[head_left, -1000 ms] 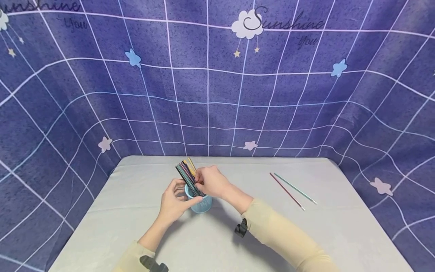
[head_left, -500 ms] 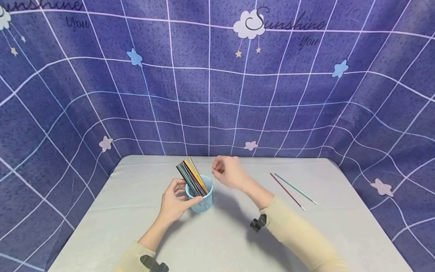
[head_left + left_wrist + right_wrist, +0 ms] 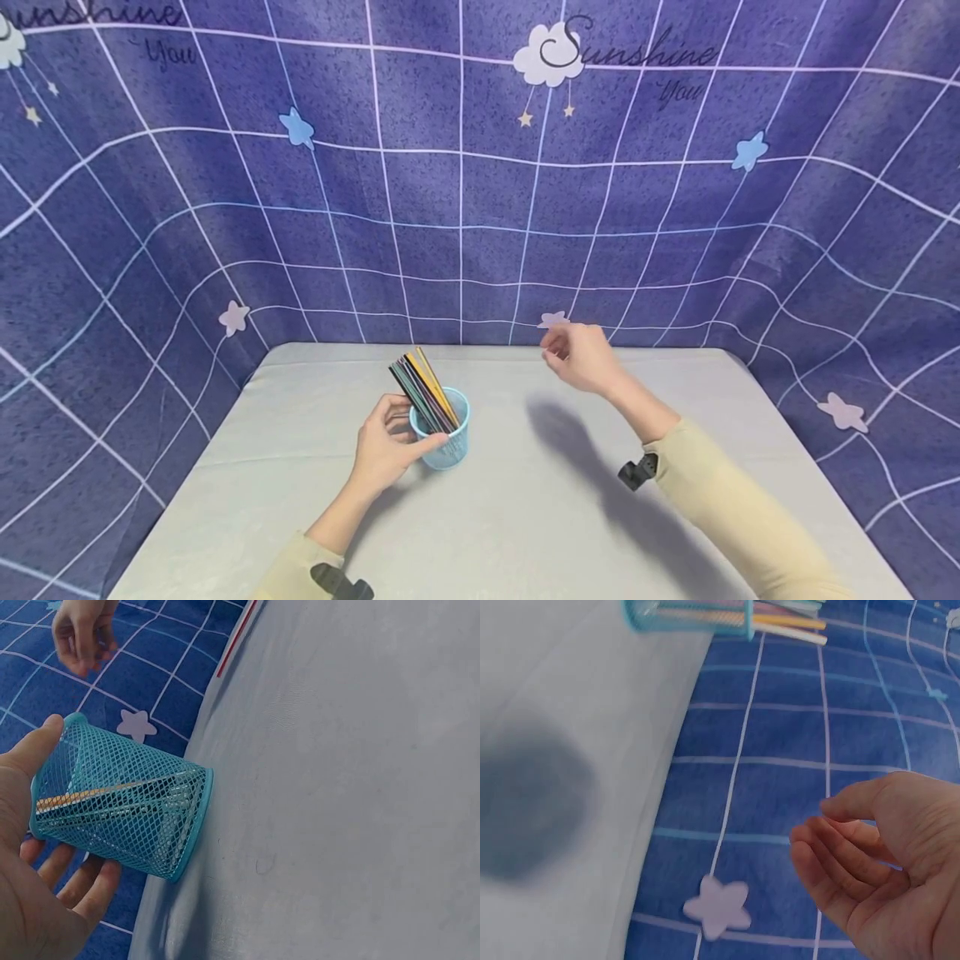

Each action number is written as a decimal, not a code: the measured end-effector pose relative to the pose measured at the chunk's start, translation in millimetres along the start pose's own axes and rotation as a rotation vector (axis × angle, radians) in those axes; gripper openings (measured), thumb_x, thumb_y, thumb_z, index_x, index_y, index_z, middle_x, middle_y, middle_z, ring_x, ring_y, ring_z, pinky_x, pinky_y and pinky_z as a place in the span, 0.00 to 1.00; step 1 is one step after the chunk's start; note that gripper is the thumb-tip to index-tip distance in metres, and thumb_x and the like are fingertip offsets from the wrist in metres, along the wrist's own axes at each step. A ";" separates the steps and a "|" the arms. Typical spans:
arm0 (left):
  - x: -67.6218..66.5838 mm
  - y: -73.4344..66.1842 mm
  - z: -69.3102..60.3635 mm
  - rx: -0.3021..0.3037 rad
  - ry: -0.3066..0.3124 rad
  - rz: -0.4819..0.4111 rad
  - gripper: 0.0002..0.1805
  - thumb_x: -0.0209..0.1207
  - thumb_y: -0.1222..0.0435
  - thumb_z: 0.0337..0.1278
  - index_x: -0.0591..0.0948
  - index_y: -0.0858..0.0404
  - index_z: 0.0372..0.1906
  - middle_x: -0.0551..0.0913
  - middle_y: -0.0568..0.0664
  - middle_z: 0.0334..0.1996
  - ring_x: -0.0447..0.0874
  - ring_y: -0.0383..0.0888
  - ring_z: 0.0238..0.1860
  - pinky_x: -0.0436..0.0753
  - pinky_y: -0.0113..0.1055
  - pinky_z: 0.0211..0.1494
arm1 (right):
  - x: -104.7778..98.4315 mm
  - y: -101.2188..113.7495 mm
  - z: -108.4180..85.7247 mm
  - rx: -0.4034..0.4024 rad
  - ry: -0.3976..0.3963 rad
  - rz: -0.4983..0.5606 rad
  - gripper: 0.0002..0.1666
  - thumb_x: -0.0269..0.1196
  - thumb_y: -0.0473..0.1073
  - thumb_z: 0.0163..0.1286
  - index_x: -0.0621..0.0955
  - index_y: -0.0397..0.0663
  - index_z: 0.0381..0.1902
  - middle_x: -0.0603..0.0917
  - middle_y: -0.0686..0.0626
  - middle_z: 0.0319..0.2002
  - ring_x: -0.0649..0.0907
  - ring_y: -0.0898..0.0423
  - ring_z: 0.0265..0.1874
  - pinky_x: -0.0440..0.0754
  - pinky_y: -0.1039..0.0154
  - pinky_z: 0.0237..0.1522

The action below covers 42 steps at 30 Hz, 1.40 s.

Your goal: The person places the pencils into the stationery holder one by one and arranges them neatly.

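Note:
My left hand (image 3: 386,450) grips a light blue mesh pen cup (image 3: 450,450), with the thumb on the near side and fingers round the far side. The cup (image 3: 124,795) stands upright on the table. A bundle of slim, pencil-like sticks (image 3: 423,392) in black, green and yellow leans out of it to the left. Above the table's back part, right of the cup, hovers my right hand (image 3: 585,358). Its fingers are loosely curled, and nothing shows between them in the right wrist view (image 3: 892,862). A red stick (image 3: 236,637) lies on the table; my right forearm hides it in the head view.
A pale grey cloth covers the table (image 3: 495,533). Behind it and at both sides hangs a purple-blue grid curtain (image 3: 480,192) with stars and clouds. The table's back edge runs just beyond the right hand.
My right hand has left the sticks in the cup and moved right and slightly back. Its forearm now covers the two loose sticks. The left hand and cup have stayed in place.

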<state>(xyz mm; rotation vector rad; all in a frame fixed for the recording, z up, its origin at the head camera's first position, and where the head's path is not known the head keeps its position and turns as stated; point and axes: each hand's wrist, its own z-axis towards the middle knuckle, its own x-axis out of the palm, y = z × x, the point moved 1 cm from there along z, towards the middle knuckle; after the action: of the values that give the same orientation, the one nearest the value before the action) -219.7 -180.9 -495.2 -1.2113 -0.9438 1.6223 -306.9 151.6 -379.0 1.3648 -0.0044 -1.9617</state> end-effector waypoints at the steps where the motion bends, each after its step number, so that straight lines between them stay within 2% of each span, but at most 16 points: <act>1: 0.0 0.2 0.2 0.000 0.000 0.000 0.40 0.86 0.60 0.40 0.77 0.59 0.59 0.88 0.53 0.55 0.91 0.53 0.55 0.94 0.42 0.57 | -2.4 -4.7 -1.9 0.008 0.001 -0.012 0.04 0.70 0.35 0.65 0.89 0.42 0.38 0.93 0.48 0.30 0.89 0.55 0.26 0.91 0.53 0.37; 6: 0.9 0.4 1.1 0.000 -0.002 -0.007 0.39 0.87 0.60 0.39 0.78 0.59 0.59 0.89 0.53 0.55 0.91 0.53 0.53 0.94 0.41 0.56 | -10.3 -28.0 -13.9 0.051 0.015 -0.055 0.06 0.68 0.35 0.66 0.90 0.42 0.39 0.93 0.46 0.31 0.90 0.53 0.27 0.91 0.50 0.39; 15: 3.0 2.1 1.8 0.006 0.001 -0.004 0.39 0.87 0.60 0.39 0.78 0.58 0.58 0.89 0.53 0.54 0.91 0.52 0.53 0.94 0.41 0.56 | -17.2 -72.3 -41.8 0.128 0.048 -0.099 0.10 0.66 0.33 0.64 0.89 0.35 0.41 0.93 0.42 0.31 0.93 0.48 0.29 0.92 0.45 0.41; 21: 2.1 1.2 1.5 0.016 0.003 -0.008 0.39 0.86 0.60 0.40 0.77 0.59 0.58 0.89 0.53 0.54 0.91 0.53 0.53 0.93 0.35 0.55 | -17.4 -94.3 -57.6 0.142 0.063 -0.143 0.08 0.65 0.31 0.62 0.89 0.33 0.37 0.92 0.42 0.28 0.91 0.46 0.28 0.92 0.45 0.39; 25: 2.6 0.9 2.0 0.016 0.002 -0.006 0.39 0.87 0.60 0.39 0.77 0.59 0.58 0.89 0.53 0.54 0.91 0.53 0.53 0.94 0.37 0.55 | -12.5 -108.0 -67.1 0.160 0.088 -0.168 0.07 0.66 0.32 0.62 0.88 0.33 0.36 0.91 0.42 0.27 0.90 0.48 0.27 0.92 0.47 0.38; 35: 3.6 1.2 2.5 0.033 0.005 -0.015 0.38 0.86 0.60 0.42 0.78 0.61 0.59 0.89 0.57 0.54 0.91 0.56 0.53 0.94 0.44 0.56 | -1.0 -121.9 -82.4 0.165 0.114 -0.236 0.06 0.70 0.34 0.61 0.88 0.35 0.34 0.91 0.46 0.25 0.89 0.51 0.25 0.92 0.49 0.36; 39: 2.4 1.1 1.7 0.028 0.002 -0.012 0.38 0.86 0.59 0.42 0.78 0.62 0.58 0.89 0.57 0.54 0.91 0.56 0.53 0.94 0.46 0.56 | 7.6 -122.0 -88.3 0.165 0.138 -0.265 0.04 0.72 0.35 0.60 0.88 0.38 0.31 0.91 0.47 0.24 0.89 0.49 0.25 0.92 0.50 0.34; 42: 1.0 1.9 1.2 0.015 0.000 -0.007 0.39 0.87 0.59 0.40 0.78 0.60 0.58 0.89 0.55 0.53 0.91 0.55 0.52 0.94 0.45 0.56 | 12.7 -122.2 -92.2 0.195 0.174 -0.265 0.04 0.73 0.36 0.60 0.88 0.42 0.27 0.90 0.48 0.24 0.89 0.48 0.26 0.92 0.49 0.34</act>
<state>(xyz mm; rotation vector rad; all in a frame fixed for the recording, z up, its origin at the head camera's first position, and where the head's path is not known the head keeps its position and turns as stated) -221.4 -180.6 -497.0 -1.1964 -0.9333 1.6217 -302.4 269.4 -477.5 1.7360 0.0727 -2.0942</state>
